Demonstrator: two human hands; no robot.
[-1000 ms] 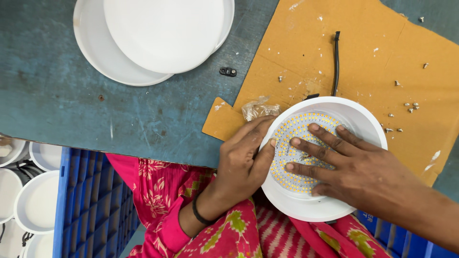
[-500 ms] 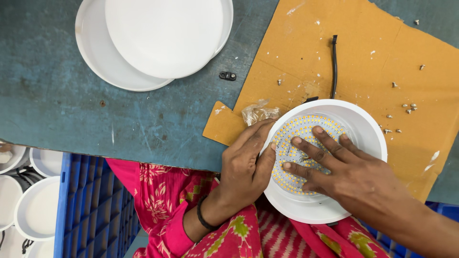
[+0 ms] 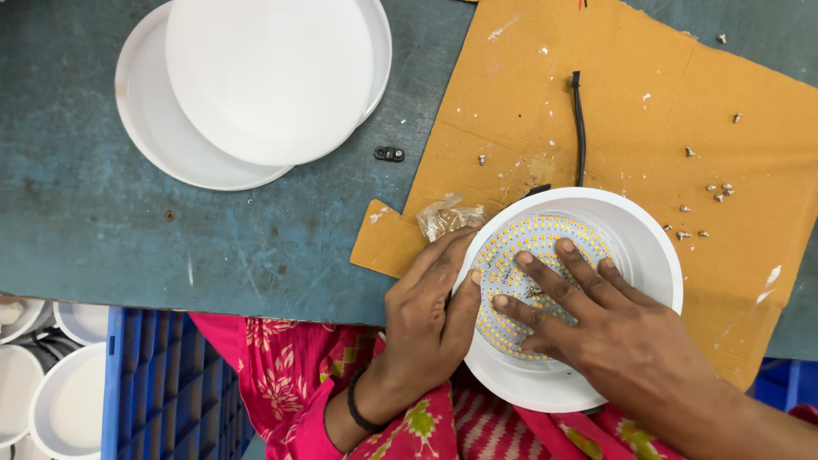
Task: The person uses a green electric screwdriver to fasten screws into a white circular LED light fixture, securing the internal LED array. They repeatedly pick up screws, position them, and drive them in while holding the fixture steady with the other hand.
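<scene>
A round white lamp housing (image 3: 641, 247) lies at the table's near edge on a brown cardboard sheet (image 3: 648, 111). Inside it sits a circular board covered with small yellow diodes (image 3: 532, 243). My left hand (image 3: 426, 315) grips the housing's left rim, thumb on the edge. My right hand (image 3: 596, 328) rests flat inside the housing, fingers spread and pressing on the diode board. A black cable (image 3: 579, 128) runs out from the housing's far side.
Two stacked white round covers (image 3: 256, 85) lie at the far left on the blue-grey table (image 3: 102, 238). Small screws (image 3: 720, 192) are scattered on the cardboard. A black clip (image 3: 389, 154) and a crumpled plastic bag (image 3: 447, 215) lie nearby. A blue crate (image 3: 162, 383) and more white housings (image 3: 51, 400) sit lower left.
Both hands stay on the housing; the fingers of my right hand have shifted slightly on the diode board. The view has moved a little.
</scene>
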